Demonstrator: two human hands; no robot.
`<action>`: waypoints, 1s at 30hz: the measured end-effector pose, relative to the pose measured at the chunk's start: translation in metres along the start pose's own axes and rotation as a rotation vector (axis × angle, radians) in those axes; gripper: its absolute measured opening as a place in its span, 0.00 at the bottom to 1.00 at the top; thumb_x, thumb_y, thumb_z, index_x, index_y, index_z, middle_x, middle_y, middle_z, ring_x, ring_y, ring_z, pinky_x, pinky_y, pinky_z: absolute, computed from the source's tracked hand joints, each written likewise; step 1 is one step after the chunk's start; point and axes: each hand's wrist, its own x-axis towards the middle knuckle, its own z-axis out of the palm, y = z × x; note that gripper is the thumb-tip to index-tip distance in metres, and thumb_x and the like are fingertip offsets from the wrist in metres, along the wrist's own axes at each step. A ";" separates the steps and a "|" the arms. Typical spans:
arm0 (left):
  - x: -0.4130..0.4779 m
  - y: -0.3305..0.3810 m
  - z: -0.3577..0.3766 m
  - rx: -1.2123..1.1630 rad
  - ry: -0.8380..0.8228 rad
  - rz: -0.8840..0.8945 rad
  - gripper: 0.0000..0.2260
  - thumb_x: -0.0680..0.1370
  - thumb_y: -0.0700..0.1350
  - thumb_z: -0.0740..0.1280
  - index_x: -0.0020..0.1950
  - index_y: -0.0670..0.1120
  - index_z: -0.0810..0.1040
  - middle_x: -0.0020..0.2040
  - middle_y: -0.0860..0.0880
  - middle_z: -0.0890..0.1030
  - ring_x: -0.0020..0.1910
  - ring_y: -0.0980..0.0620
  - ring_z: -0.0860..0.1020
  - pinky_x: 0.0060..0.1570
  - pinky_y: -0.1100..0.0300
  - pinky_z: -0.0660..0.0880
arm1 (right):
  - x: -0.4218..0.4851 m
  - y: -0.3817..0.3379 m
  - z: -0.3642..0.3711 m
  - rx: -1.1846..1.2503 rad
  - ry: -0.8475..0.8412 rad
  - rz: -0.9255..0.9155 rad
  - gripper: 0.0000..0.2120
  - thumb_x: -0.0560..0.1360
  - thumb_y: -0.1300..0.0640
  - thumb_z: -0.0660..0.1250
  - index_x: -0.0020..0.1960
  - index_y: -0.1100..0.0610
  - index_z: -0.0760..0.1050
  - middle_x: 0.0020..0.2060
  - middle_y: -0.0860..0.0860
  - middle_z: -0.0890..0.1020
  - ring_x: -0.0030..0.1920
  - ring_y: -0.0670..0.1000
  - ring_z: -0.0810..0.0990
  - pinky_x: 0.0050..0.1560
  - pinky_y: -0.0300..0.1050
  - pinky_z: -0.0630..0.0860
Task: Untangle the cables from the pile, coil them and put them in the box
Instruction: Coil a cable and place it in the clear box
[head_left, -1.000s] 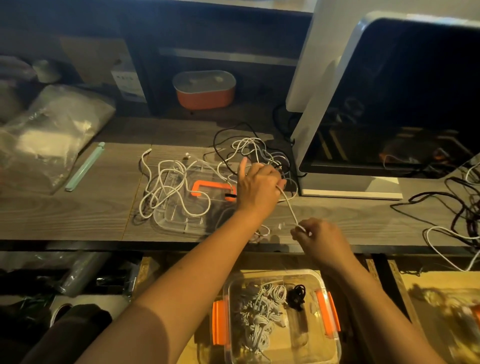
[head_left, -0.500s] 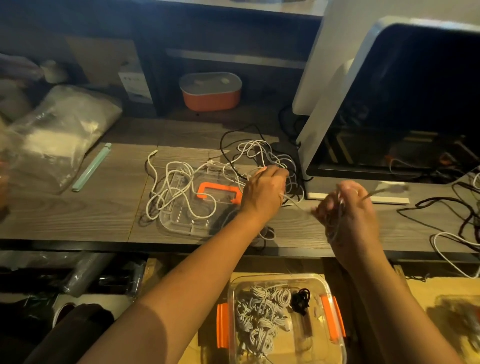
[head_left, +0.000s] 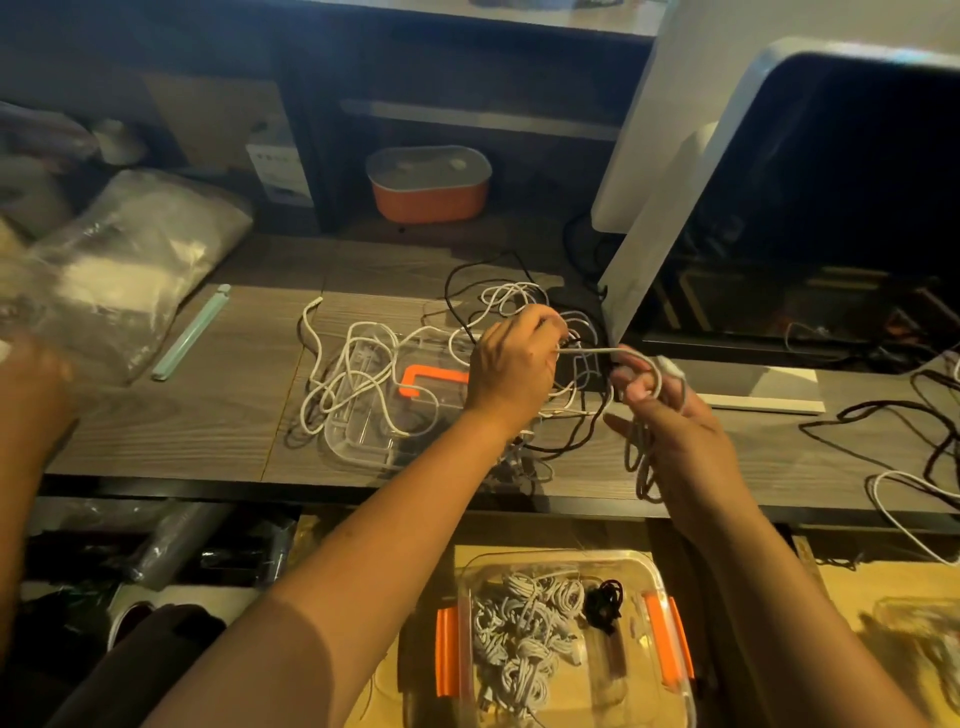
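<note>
White cable (head_left: 587, 351) pinched taut in left hand (head_left: 511, 364), wound in loops round curled right hand (head_left: 675, 415), three o'clock of pile (head_left: 358, 364).

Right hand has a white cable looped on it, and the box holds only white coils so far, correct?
Not only white: the head view shows one black coil in the box beside the white coils. The right hand does have a white cable looped on it.

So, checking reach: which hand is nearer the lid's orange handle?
Left. The left hand is beside the orange handle, at its right end; the right hand is farther right.
</note>
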 end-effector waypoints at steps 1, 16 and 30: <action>-0.002 0.002 0.001 -0.001 -0.018 -0.004 0.12 0.72 0.39 0.58 0.46 0.42 0.81 0.45 0.46 0.81 0.36 0.45 0.79 0.36 0.60 0.71 | 0.000 -0.002 0.001 0.100 0.012 0.000 0.13 0.78 0.58 0.60 0.61 0.48 0.75 0.51 0.42 0.82 0.54 0.43 0.79 0.60 0.47 0.74; 0.000 0.013 -0.011 0.102 -0.350 -0.161 0.13 0.82 0.50 0.55 0.62 0.49 0.73 0.50 0.45 0.80 0.48 0.43 0.78 0.39 0.57 0.64 | -0.003 -0.009 -0.006 -0.319 0.193 -0.209 0.08 0.80 0.58 0.59 0.43 0.49 0.67 0.37 0.48 0.74 0.36 0.45 0.73 0.35 0.39 0.71; -0.023 0.065 -0.016 0.065 -0.423 -0.227 0.15 0.81 0.53 0.58 0.46 0.45 0.79 0.44 0.46 0.80 0.43 0.47 0.77 0.37 0.58 0.63 | 0.007 0.051 -0.097 -1.161 0.168 0.169 0.45 0.70 0.51 0.73 0.77 0.56 0.48 0.73 0.60 0.60 0.71 0.61 0.59 0.69 0.61 0.64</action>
